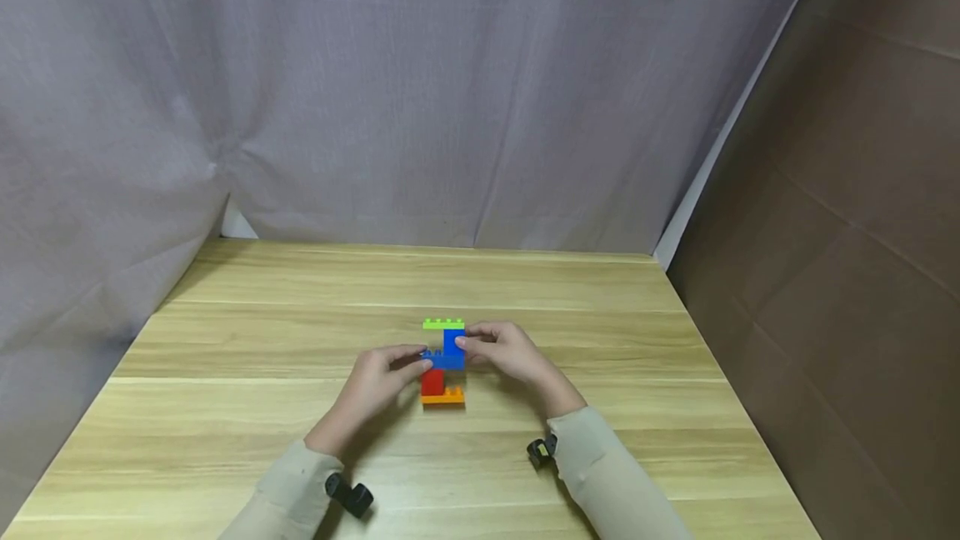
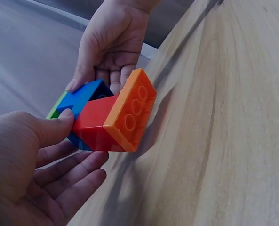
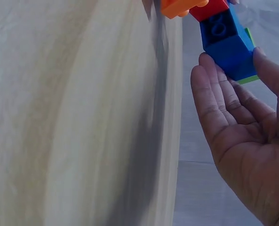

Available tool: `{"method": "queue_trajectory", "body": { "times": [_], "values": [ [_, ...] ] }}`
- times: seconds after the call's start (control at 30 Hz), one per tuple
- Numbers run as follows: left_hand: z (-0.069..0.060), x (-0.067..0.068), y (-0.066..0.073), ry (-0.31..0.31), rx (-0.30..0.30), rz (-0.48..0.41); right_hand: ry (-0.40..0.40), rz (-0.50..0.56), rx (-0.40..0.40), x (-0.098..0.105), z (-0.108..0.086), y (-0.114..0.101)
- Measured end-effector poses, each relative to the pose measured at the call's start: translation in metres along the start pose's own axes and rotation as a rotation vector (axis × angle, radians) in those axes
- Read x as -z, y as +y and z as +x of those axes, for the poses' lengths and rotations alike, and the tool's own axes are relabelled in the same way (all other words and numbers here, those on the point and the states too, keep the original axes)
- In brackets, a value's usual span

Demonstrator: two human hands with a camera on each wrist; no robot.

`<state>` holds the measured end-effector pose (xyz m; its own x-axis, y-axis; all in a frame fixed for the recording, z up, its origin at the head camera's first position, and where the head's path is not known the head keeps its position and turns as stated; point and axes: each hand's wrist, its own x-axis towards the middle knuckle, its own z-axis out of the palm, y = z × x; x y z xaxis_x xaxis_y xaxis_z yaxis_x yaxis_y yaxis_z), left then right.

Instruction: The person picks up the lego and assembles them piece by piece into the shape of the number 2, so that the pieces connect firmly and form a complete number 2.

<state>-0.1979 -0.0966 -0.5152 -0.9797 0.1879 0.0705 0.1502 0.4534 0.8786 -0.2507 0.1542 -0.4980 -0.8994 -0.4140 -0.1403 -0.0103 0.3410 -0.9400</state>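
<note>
Both hands hold a stack of joined toy building bricks above the table. Its lowest piece is an orange plate (image 1: 452,399), whose hollow underside faces the left wrist view. A red brick (image 2: 96,117) sits on that plate's left part in the head view. Over it lies a wide blue brick (image 1: 448,363), a second blue brick (image 1: 452,342) stands on its right end, and a lime green plate (image 1: 443,325) tops the stack. My left hand (image 1: 378,379) pinches the wide blue brick's left end. With thumb and fingers, my right hand (image 1: 513,351) grips the upper blue brick.
The wooden table (image 1: 225,407) spreads beneath both hands, carrying their shadows. A grey cloth (image 1: 420,90) hangs behind it, and a brown cloth wall (image 1: 847,215) runs along the right. Black devices (image 1: 349,496) are worn at the wrists.
</note>
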Motion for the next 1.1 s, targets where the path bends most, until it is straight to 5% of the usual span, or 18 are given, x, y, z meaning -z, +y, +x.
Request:
{"method": "queue_trajectory", "body": {
  "times": [0.33,1.1],
  "values": [
    [0.0043,-0.0036,-0.0045,-0.012,0.036,0.001,-0.039,0.084,-0.022,-0.0026,0.0062,0.0057],
    [0.0060,-0.0086,-0.0078,0.021,-0.004,0.074,-0.011,0.056,-0.089,-0.0083,0.0103,0.0108]
  ]
}}
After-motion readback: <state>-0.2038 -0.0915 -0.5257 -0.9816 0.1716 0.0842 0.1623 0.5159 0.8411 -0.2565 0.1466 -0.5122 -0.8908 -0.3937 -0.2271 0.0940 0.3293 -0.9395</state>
